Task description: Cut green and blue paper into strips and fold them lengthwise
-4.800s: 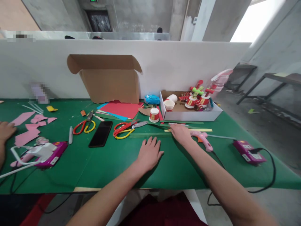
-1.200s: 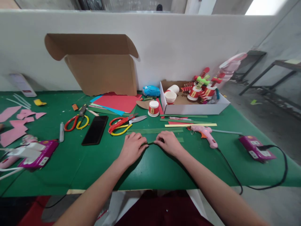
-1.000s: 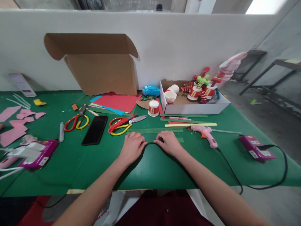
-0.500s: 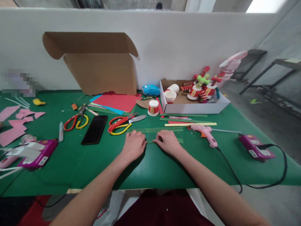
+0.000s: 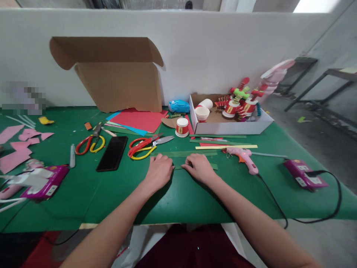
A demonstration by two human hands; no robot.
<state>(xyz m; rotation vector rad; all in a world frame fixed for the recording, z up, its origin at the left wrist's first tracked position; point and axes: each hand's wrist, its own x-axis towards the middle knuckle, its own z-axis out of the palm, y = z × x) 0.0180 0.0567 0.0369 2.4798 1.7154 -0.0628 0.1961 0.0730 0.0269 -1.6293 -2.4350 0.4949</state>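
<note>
Moved since a few seconds back: right hand (image 5: 199, 169), brought in from front-right of the paper cup (image 5: 182, 127) to straight in front of it. Also in front of the cup: left hand (image 5: 159, 169), plus the short green strip (image 5: 178, 168), lying on the tabletop (image 5: 167, 208) — bare in the gap between both hands, poking out again farther right. Left hand curled, fingertips at the strip; can't tell if pinching or just pressing. Right hand bent too, thumb down at the strip — again, can't tell about an actual grip. Probably placed on either side to keep it flat and steady. Glue gun (image 5: 242, 156) front-right of the cup, likely parked for easy reach. Scissors (image 5: 142, 146) front-left of the cup, maybe set aside to free up both hands. White box (image 5: 231, 129) right of the cup, presumably corralling the decorated cups (image 5: 231, 108).
</note>
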